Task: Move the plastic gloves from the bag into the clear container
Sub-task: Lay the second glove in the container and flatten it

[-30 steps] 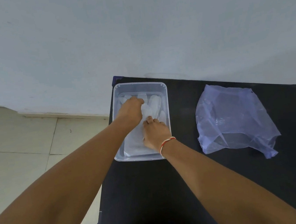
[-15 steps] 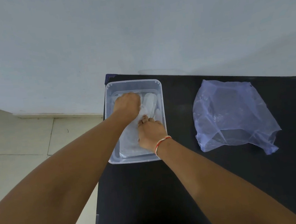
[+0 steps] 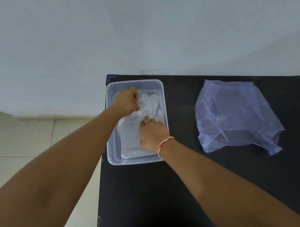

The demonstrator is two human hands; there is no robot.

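A clear plastic container (image 3: 112, 154) stands at the far left of a black table (image 3: 190, 183). Translucent plastic gloves (image 3: 150, 102) lie flat inside it. My left hand (image 3: 126, 102) is inside the container with its fingers closed, pinching a fold of the gloves and lifting it slightly. My right hand (image 3: 153, 133), with a thread band at the wrist, presses fingers-down on the gloves near the container's right wall. The pale blue plastic bag (image 3: 234, 112) lies crumpled on the table to the right, apart from both hands.
The table's left edge runs just beside the container, with tiled floor (image 3: 19, 145) below it. A pale wall (image 3: 137, 31) rises right behind the table's far edge. Bare black tabletop lies between the container and the bag and toward me.
My left hand has closed into a pinch on the gloves and pulled a fold up. My right hand stays pressed on the gloves. The view shifted slightly.
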